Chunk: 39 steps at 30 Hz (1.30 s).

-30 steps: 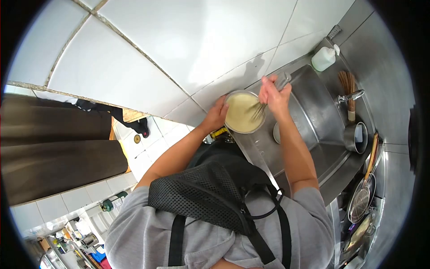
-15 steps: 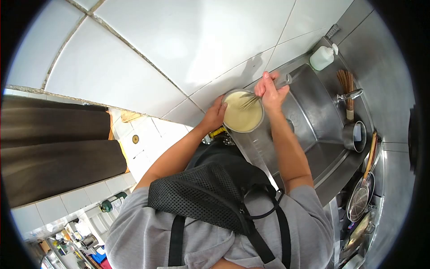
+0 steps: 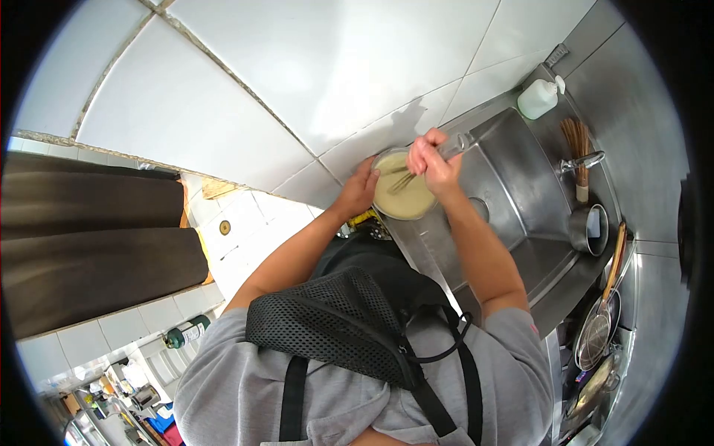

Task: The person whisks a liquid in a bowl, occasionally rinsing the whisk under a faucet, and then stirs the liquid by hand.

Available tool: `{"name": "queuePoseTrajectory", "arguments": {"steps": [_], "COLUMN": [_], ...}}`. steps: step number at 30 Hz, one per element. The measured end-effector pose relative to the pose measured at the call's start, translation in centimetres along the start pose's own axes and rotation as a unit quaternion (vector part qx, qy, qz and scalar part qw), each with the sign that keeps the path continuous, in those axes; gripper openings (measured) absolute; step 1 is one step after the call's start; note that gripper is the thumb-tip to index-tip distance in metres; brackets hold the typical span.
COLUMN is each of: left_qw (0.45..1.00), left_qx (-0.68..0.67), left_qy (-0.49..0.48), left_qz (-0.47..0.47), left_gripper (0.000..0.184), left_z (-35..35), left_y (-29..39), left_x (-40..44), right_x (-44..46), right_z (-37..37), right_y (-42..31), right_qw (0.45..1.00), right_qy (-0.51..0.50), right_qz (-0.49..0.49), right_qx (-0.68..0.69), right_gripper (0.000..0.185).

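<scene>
A round bowl (image 3: 407, 218) of pale yellow liquid (image 3: 398, 202) stands at the left edge of the sink, close to the tiled wall. My left hand (image 3: 358, 192) grips the bowl's near-left side, thumb and fingers at the rim. In my closed right hand (image 3: 435, 165) is a metal whisk (image 3: 402, 183), its handle poking out to the right past my fist. The whisk's wires dip into the liquid, tips toward the middle of the bowl. My fist covers part of the handle and the right side of the bowl.
Right of the bowl lies a steel sink basin (image 3: 500, 175). Around it are a soap bottle (image 3: 537, 99), a faucet (image 3: 584, 161), a stick brush (image 3: 576, 141) and a steel pot (image 3: 589, 227). Strainers (image 3: 596, 336) hang lower right. White wall tiles (image 3: 357, 74) rise beside the bowl.
My right hand has moved slightly left and down, now over the bowl's right side. The whisk's wires have shifted a little left within the liquid. My left hand stays on the rim.
</scene>
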<state>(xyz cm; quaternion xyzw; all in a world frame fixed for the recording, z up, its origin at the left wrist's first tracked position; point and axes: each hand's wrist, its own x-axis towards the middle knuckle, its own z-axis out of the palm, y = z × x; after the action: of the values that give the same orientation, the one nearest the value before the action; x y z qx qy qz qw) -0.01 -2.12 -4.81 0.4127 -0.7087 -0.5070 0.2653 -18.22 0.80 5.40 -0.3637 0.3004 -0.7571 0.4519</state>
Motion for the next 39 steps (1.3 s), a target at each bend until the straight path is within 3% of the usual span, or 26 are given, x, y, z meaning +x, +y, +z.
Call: {"name": "queuePoseTrajectory", "arguments": {"steps": [2,3,6,8,12,14,16,18,20,22,25,29,31,32,34,38,39], "left_qw": [1.0,0.999,1.0,1.0,0.999,0.999,0.999,0.999,0.999,0.999,0.999,0.999,0.999,1.0,1.0,0.999,1.0], "left_qx": [0.009,0.018,-0.013,-0.002,0.016,0.015,0.011,0.013,0.006,-0.001,0.008,0.014,0.029,0.005,-0.019,0.007,-0.01], "left_qy": [0.006,0.01,-0.007,0.005,0.011,0.009,0.006,0.009,0.006,0.005,0.011,0.021,0.029,0.017,0.007,0.0,-0.003], "left_qz": [0.018,0.036,-0.001,0.017,0.027,0.039,0.052,0.046,0.042,0.037,0.032,0.029,0.028,0.025,0.023,0.033,0.023], "left_gripper": [0.045,0.045,0.044,0.044,0.043,0.043,0.043,0.043,0.043,0.043,0.043,0.043,0.043,0.043,0.042,0.042,0.042], "left_z": [0.0,0.1,0.1,0.2,0.0,0.0,0.1,0.1,0.1,0.1,-0.1,0.1,0.1,0.1,0.1,0.1,0.2], "left_y": [-0.1,-0.1,0.1,0.4,0.1,0.1,0.2,0.3,0.3,0.3,0.6,0.7,0.5,0.4,0.2,-0.4,-0.4], "left_x": [0.1,0.1,0.1,0.0,0.0,0.2,0.1,0.1,0.1,0.2,-0.1,-0.3,-0.3,-0.2,0.0,0.2,0.2], "right_x": [-0.3,-0.1,1.0,1.4,-0.7,-1.5,-1.2,-0.3,0.6,1.2,0.8,-0.3,-0.6,-0.6,0.2,0.8,0.6], "right_z": [-0.3,-0.4,-0.8,-0.6,0.2,0.2,-0.5,-1.3,-1.4,-1.4,-0.2,0.5,-0.9,-1.7,-2.3,-1.4,-1.1], "right_y": [-1.2,-1.6,-1.9,-0.9,0.9,0.1,-1.5,-2.8,-3.1,-2.0,0.0,0.8,-0.1,-0.7,-2.4,-3.2,-2.2], "right_qw": [0.985,0.985,0.983,0.993,0.999,0.992,0.989,0.985,0.984,0.988,0.992,0.994,1.0,1.0,0.991,0.985,0.983], "right_qy": [-0.118,-0.118,-0.068,0.008,0.007,-0.097,-0.106,-0.08,-0.05,-0.004,0.048,0.08,-0.001,0.001,-0.026,-0.011,0.013], "right_qz": [0.124,0.124,0.104,-0.032,-0.034,0.06,0.097,0.137,0.121,-0.03,-0.09,-0.065,0.024,0.024,0.126,0.093,0.027], "right_qx": [-0.025,-0.025,-0.132,-0.114,-0.011,0.061,0.039,-0.07,-0.119,-0.151,-0.078,0.031,0.017,0.015,-0.029,-0.148,-0.18], "right_gripper": [0.027,0.027,0.023,0.023,0.024,0.025,0.027,0.028,0.028,0.025,0.025,0.027,0.026,0.026,0.028,0.03,0.031]}}
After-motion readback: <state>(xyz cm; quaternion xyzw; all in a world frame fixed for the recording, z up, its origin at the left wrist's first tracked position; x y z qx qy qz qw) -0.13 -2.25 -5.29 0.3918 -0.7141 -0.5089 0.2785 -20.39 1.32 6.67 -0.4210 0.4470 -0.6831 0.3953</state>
